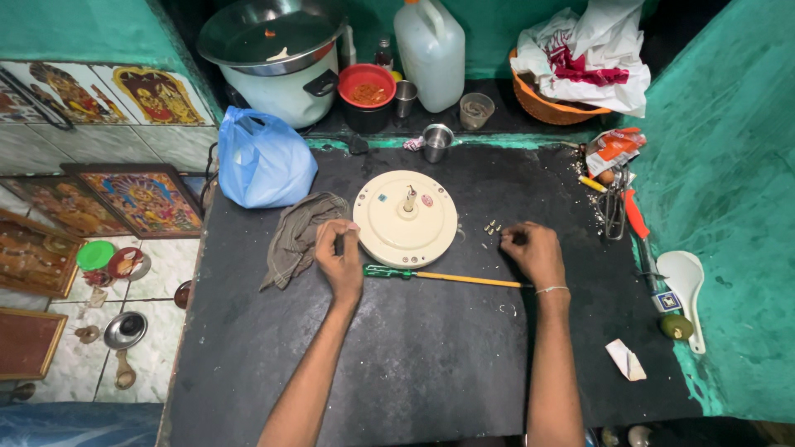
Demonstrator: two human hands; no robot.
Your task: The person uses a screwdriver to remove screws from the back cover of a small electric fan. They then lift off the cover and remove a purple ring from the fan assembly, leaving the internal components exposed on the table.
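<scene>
A round cream motor housing with a short shaft in its middle lies on the black counter. My left hand rests against its left rim, fingers curled. My right hand lies to the right of it, fingertips pinched near several small brass screws; whether it holds one I cannot tell. A screwdriver with a green handle and a yellow shaft lies on the counter between my hands, touched by neither.
A grey rag and a blue plastic bag lie left of the housing. Steel cups, a rice cooker and a white jug stand behind. Pliers, a red-handled tool and a white spoon lie along the right edge.
</scene>
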